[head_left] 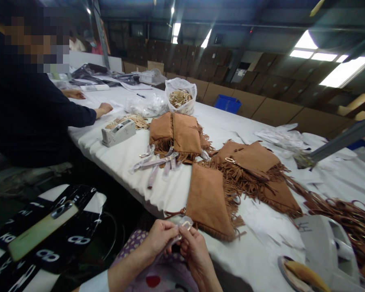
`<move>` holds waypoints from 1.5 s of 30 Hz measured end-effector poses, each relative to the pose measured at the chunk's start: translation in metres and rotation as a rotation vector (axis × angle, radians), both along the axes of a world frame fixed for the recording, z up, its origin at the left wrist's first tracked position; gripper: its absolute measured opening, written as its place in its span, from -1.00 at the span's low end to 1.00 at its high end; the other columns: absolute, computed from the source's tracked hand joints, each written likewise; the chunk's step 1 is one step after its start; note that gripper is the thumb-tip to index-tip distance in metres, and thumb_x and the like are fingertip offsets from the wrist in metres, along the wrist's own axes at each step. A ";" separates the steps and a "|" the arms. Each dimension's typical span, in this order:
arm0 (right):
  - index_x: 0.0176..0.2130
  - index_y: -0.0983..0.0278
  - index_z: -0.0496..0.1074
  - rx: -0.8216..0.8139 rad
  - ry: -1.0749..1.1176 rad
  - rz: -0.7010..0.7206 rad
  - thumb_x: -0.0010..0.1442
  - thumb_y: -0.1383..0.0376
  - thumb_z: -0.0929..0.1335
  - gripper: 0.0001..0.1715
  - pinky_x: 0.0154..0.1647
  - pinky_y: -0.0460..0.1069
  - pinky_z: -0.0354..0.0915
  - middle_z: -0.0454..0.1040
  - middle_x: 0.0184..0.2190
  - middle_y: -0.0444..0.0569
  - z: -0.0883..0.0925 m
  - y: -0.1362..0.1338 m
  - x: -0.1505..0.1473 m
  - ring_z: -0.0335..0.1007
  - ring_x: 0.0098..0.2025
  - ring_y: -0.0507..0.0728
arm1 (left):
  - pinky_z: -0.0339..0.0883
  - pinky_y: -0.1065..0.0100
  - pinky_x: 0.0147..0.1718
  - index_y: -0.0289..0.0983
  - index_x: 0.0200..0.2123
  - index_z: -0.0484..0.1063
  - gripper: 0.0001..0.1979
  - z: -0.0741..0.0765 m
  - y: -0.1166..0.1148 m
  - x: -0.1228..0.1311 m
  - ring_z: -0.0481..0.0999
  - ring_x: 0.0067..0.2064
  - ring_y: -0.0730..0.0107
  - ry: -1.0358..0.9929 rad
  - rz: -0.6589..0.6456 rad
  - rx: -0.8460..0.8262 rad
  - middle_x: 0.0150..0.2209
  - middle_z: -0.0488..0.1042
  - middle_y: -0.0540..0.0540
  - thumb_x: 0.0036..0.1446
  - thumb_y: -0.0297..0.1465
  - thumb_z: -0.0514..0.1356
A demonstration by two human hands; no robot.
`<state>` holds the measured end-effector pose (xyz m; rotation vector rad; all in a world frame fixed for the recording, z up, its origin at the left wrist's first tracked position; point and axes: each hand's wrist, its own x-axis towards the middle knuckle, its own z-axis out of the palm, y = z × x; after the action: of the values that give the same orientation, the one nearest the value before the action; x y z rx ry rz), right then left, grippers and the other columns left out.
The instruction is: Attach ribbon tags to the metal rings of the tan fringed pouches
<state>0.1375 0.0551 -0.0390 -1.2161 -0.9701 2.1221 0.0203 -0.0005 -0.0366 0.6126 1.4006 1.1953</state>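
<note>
My left hand (159,238) and my right hand (193,248) meet at the table's near edge, both pinched on a small gold metal ring with a bit of clear wrap (185,224). The ring sits at the corner of a tan suede fringed bag (208,199) lying just beyond my fingers. Two more piles of the same fringed bags (177,134) (252,162) lie further back on the white table (115,156). Pale wrapped straps (158,164) lie beside the far pile.
A person in dark clothes sits at the left with a hand (104,108) on the table. Nearby are a tape dispenser (118,132), plastic bags of parts (181,95), a phone (40,232) on a black-and-white cloth, brown straps (346,215) at right, and stacked cartons behind.
</note>
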 end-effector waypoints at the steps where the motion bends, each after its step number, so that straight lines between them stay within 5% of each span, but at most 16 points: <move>1: -0.47 0.31 0.33 0.004 -0.009 0.009 -0.19 0.02 0.54 -0.49 -0.71 -0.18 -0.24 0.24 -0.76 -0.25 0.000 0.001 0.000 -0.17 -0.73 -0.16 | -0.05 0.47 -0.74 -0.33 -0.61 0.41 -0.55 0.000 0.000 0.001 0.16 -0.75 0.58 0.014 0.011 0.010 -0.73 0.31 0.04 -0.08 -0.02 0.19; 7: -0.55 0.27 0.23 0.014 -0.029 -0.081 -0.21 0.00 0.52 -0.48 -0.73 -0.17 -0.25 0.14 -0.80 -0.31 -0.009 0.001 -0.006 -0.21 -0.75 -0.16 | -0.12 0.45 -0.73 -0.33 -0.62 0.41 -0.58 -0.002 -0.002 0.011 0.10 -0.75 0.58 0.098 0.125 0.048 -0.75 0.23 0.07 0.00 -0.08 0.15; 12: -0.58 0.25 0.20 0.039 -0.048 -0.166 -0.18 -0.02 0.49 -0.48 -0.74 -0.16 -0.25 0.05 -0.82 -0.35 -0.016 -0.001 -0.009 -0.21 -0.75 -0.15 | 0.06 0.45 -0.58 -0.34 -0.61 0.46 -0.58 0.000 -0.005 0.016 0.22 -0.59 0.49 0.262 0.175 0.163 -0.67 0.30 0.02 0.06 -0.12 0.15; 20: -0.57 0.28 0.23 0.063 -0.005 -0.016 -0.14 -0.06 0.48 -0.46 -0.75 -0.17 -0.23 0.23 -0.78 -0.23 -0.016 0.003 -0.002 -0.17 -0.75 -0.15 | -0.15 0.44 -0.73 -0.34 -0.66 0.44 -0.54 0.000 -0.001 0.010 0.06 -0.73 0.59 0.169 0.126 0.058 -0.76 0.25 0.05 0.00 -0.07 0.17; 30: -0.50 0.30 0.29 0.082 -0.001 0.009 -0.15 -0.06 0.49 -0.46 -0.75 -0.17 -0.24 0.16 -0.75 -0.31 -0.012 0.002 0.000 -0.18 -0.76 -0.16 | -0.16 0.47 -0.74 -0.38 -0.27 0.59 -0.54 -0.006 -0.003 0.014 0.06 -0.74 0.63 0.080 0.207 0.052 -0.63 0.43 -0.01 -0.04 -0.09 0.23; 33: -0.51 0.28 0.26 0.083 0.002 -0.012 -0.15 -0.07 0.48 -0.45 -0.75 -0.17 -0.22 0.16 -0.75 -0.31 -0.011 0.001 0.000 -0.17 -0.76 -0.16 | -0.01 0.45 -0.70 -0.36 -0.26 0.61 -0.61 -0.001 -0.002 0.014 0.15 -0.70 0.56 0.122 0.184 0.093 -0.62 0.46 -0.02 0.01 -0.17 0.21; 37: -0.54 0.27 0.23 0.084 -0.004 -0.052 -0.17 -0.08 0.49 -0.44 -0.76 -0.17 -0.24 0.12 -0.78 -0.33 -0.011 0.001 -0.003 -0.19 -0.76 -0.16 | 0.31 0.38 -0.41 -0.28 -0.29 0.63 -0.70 0.005 -0.005 0.016 0.48 -0.41 0.27 0.297 0.171 0.170 -0.45 0.58 -0.08 0.08 -0.23 0.18; 45: -0.60 0.24 0.20 0.091 -0.015 -0.017 -0.12 -0.10 0.45 -0.44 -0.76 -0.15 -0.22 0.07 -0.83 -0.32 -0.013 -0.001 -0.001 -0.18 -0.77 -0.13 | 0.27 0.33 -0.32 -0.16 -0.15 0.57 -0.66 0.006 -0.016 0.012 0.51 -0.34 0.21 0.825 -0.078 0.236 -0.38 0.55 -0.17 0.24 -0.29 0.01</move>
<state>0.1366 0.0544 -0.0525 -1.1922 -1.0475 2.0355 0.0327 -0.0166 -0.0309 1.4246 1.8886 1.0928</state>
